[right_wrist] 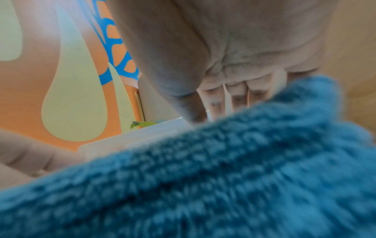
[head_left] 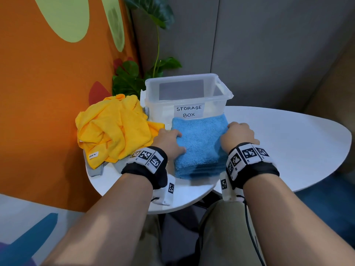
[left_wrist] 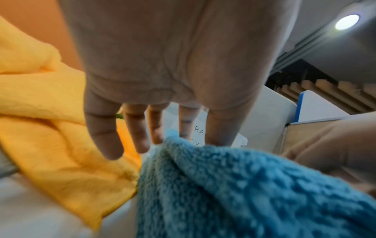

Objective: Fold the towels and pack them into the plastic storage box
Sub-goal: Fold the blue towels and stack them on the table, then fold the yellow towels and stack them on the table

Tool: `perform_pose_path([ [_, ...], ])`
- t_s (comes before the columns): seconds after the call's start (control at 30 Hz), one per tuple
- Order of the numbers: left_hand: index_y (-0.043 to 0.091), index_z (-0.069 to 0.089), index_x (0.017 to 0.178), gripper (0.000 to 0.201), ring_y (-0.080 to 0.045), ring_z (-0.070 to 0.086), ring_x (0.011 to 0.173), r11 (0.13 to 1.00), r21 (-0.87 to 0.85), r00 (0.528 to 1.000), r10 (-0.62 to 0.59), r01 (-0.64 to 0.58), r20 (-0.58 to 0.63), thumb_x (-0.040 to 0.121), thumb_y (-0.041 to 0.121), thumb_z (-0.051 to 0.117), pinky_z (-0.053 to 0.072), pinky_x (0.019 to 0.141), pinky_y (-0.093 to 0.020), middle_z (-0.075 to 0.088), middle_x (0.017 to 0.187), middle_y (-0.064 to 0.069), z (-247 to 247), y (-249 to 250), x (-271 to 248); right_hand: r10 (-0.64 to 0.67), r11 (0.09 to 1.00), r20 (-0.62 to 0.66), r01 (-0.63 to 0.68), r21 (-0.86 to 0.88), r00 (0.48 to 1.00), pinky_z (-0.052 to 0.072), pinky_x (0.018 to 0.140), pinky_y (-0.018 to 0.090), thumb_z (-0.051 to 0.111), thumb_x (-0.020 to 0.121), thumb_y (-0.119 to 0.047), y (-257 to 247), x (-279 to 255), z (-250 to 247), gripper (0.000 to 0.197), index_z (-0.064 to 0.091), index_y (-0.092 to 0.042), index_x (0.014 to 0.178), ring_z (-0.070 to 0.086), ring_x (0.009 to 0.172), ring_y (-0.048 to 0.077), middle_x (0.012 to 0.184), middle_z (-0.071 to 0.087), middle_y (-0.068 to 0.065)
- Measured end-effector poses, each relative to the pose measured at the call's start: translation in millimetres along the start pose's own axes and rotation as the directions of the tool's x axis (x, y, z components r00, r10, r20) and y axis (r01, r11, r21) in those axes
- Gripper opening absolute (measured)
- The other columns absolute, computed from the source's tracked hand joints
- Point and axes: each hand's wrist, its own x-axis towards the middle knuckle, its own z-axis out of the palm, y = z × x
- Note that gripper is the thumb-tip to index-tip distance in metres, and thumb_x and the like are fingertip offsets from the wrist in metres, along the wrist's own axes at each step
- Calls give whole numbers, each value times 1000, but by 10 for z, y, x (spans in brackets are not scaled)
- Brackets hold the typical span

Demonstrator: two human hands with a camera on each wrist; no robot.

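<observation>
A blue towel (head_left: 199, 146), folded into a thick square, lies on the white table (head_left: 288, 141) right in front of the clear plastic storage box (head_left: 163, 110) labelled "STORAGE BOX". The box looks empty. My left hand (head_left: 169, 141) rests on the towel's left edge; its fingers (left_wrist: 140, 136) hang straight down beside the blue towel (left_wrist: 244, 193). My right hand (head_left: 238, 135) grips the right edge, its fingers (right_wrist: 236, 96) curled over the blue towel (right_wrist: 203, 185). A crumpled yellow towel (head_left: 113, 129) lies to the left, touching the box.
A grey cloth (head_left: 96, 169) peeks out from under the yellow towel at the table's left edge. An orange patterned wall (head_left: 48, 93) stands close on the left, with a green plant (head_left: 130, 77) behind the box. The table's right part is bare.
</observation>
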Motion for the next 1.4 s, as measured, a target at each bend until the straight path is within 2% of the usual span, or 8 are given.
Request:
perform_pose_path([
  [0.17,21,28,149,85,-28,15,146,979,170,989,99,-116,105,81,50,69,21,118,-37,10,159,-8,-26,89,-5,-278,960,57,277,34,959,37,105,41,54,88,-36,-145,0,112,53,43,-13,135,41,129,27,142,38,7],
  [0.27,20,18,153,93,-25,11,147,952,270,965,79,-147,248,82,53,67,17,119,-37,5,161,-6,-5,59,-14,-245,958,289,277,-75,925,29,111,46,58,79,-61,-136,-68,323,86,29,-13,144,26,139,30,151,25,13],
  [0.4,24,8,154,96,-19,1,149,955,244,946,88,-169,312,83,53,66,5,121,-37,-6,162,-1,50,-38,-26,-202,950,345,268,-157,917,9,118,45,53,78,-72,-27,-159,457,108,-2,-16,152,-5,146,29,159,-10,10],
  [0.7,35,1,153,110,-25,3,149,972,196,936,53,-128,348,73,56,74,17,118,-48,-13,160,12,72,-211,23,-190,938,376,281,-204,907,6,118,46,48,74,-79,-36,-201,437,115,-9,-17,152,-9,146,30,158,-17,9],
  [0.93,20,24,152,95,-18,24,144,990,70,978,107,-121,179,76,41,78,25,114,-30,25,155,3,-71,-243,-67,-164,957,327,230,-176,931,15,116,50,54,75,-73,-186,-205,357,105,11,-14,151,2,146,31,159,0,13],
  [1.07,26,40,144,70,-24,35,136,998,17,998,58,-58,-18,82,39,71,34,109,-34,36,148,-5,-199,-381,-115,-245,959,259,273,-76,934,26,111,52,53,81,-65,-412,-226,330,83,32,-13,142,17,142,29,152,23,13],
  [1.23,34,50,132,49,-28,34,132,994,20,957,-100,110,-274,85,38,63,40,103,-45,36,144,-3,-306,-630,-174,-369,929,169,370,26,914,34,106,47,54,85,-58,-754,-322,337,72,37,-15,140,32,134,29,144,36,10],
  [1.4,34,40,138,56,-29,8,146,958,38,879,-245,284,-409,87,36,61,21,111,-58,13,158,-5,-407,-979,-265,-457,887,137,440,138,879,37,105,44,58,85,-50,-1052,-448,398,61,44,-17,134,34,132,28,143,32,9],
])
